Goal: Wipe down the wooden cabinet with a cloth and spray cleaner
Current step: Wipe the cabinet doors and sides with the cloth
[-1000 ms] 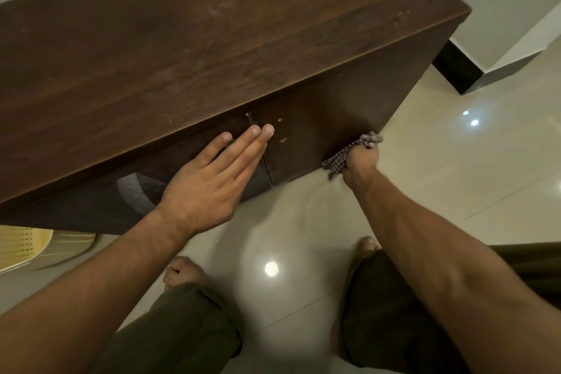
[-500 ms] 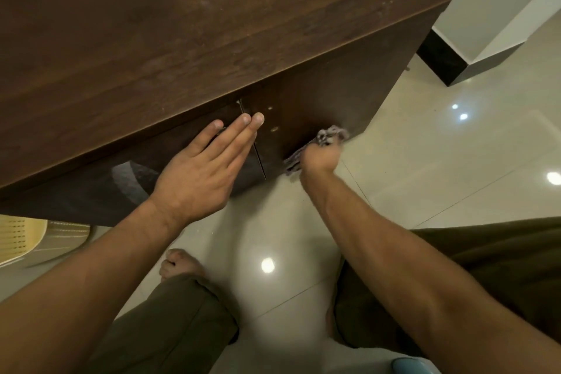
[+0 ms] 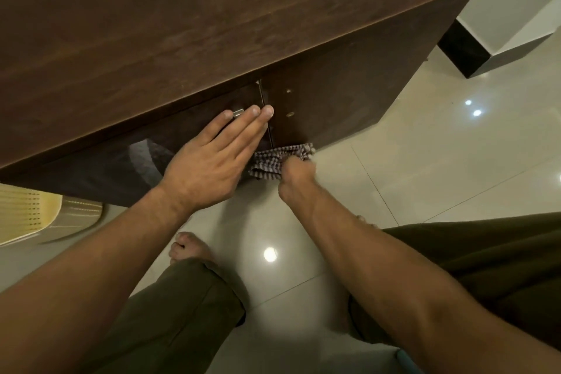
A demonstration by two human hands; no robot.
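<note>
The dark wooden cabinet (image 3: 212, 18) fills the upper half of the head view, its two front doors meeting at a seam near the middle. My left hand (image 3: 209, 161) lies flat on the left door with fingers straight and together, fingertips at the seam beside a small metal knob (image 3: 238, 113). My right hand (image 3: 296, 174) grips a checked cloth (image 3: 273, 159) and presses it against the bottom edge of the right door, close to the seam. No spray bottle is in view.
Glossy cream floor tiles (image 3: 440, 167) spread to the right. A yellow plastic chair (image 3: 39, 215) sits at the left edge under the cabinet's end. A black skirting (image 3: 461, 48) lines the wall corner at the upper right. My bare feet and olive trousers are below.
My right hand has slid the cloth leftward along the bottom of the right door, from its right corner to near the seam. My left hand stays flat on the left door.
</note>
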